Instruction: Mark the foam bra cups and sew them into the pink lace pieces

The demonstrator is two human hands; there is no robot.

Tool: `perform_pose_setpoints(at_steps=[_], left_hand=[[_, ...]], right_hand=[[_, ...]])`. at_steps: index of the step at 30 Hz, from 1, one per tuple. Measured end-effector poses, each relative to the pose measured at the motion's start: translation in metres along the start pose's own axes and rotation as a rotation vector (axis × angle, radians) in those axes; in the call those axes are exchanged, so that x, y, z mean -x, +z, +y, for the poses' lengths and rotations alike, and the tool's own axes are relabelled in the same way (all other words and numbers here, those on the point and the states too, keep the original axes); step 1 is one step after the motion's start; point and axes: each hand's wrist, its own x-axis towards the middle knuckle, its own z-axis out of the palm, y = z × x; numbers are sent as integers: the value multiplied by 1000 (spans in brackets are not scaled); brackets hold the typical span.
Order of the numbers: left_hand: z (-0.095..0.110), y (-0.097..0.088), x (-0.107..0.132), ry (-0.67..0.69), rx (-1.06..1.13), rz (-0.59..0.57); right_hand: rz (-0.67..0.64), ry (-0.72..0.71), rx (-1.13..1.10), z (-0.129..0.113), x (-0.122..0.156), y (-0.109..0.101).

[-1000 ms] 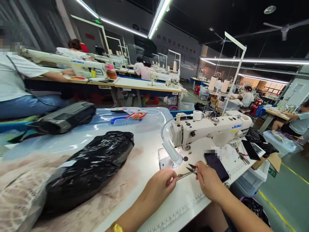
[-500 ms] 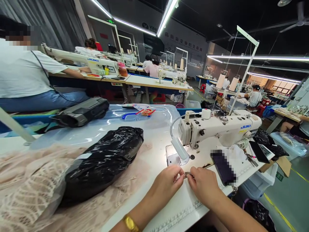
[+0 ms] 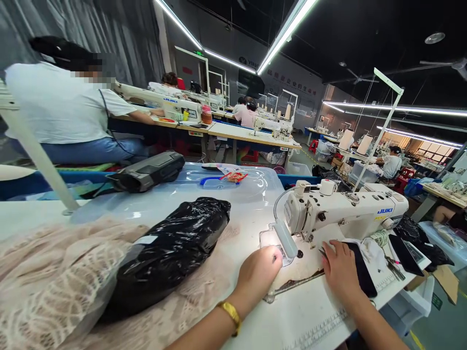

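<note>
I see the left hand (image 3: 260,273) curled by the lamp (image 3: 286,238), fingers tucked under; whether it grips anything I can't tell. The right hand (image 3: 339,267) bends over the table (image 3: 304,313), the snips (image 3: 322,252) showing a dark tip beside its fingers, but I can't tell if it holds them. The phone (image 3: 365,274) lies just right of that hand, the machine (image 3: 352,210) beyond, the bag (image 3: 175,248) left of both hands

A garment sewing workshop: a JUKI sewing machine (image 3: 359,206) stands toward the far right corner of the surface (image 3: 299,316), lace fabric (image 3: 69,277) toward its left; beyond, people (image 3: 65,107) sit at more machines (image 3: 178,104) under strip lights (image 3: 286,36).
</note>
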Motion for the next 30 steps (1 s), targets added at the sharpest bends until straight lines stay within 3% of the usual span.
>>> perform_pose_setpoints(at_steps=[3,8,12,18,30], left_hand=[[1,-1,-2,1,5,2],[-2,1,-8,40,18,-11],[-2,3,-11,68,7,-17],[0,2,-10,75,-7,-35],[1,2,-10,64,-13,-35]], right_hand=[[-72,43,-525,-14,-8,11],[-172,174,-748,-48,-33,40],[-140,272,-789,-65,-40,50],[-101,338,-762,-71,-29,40],[-118,328,-748,-78,-24,28]])
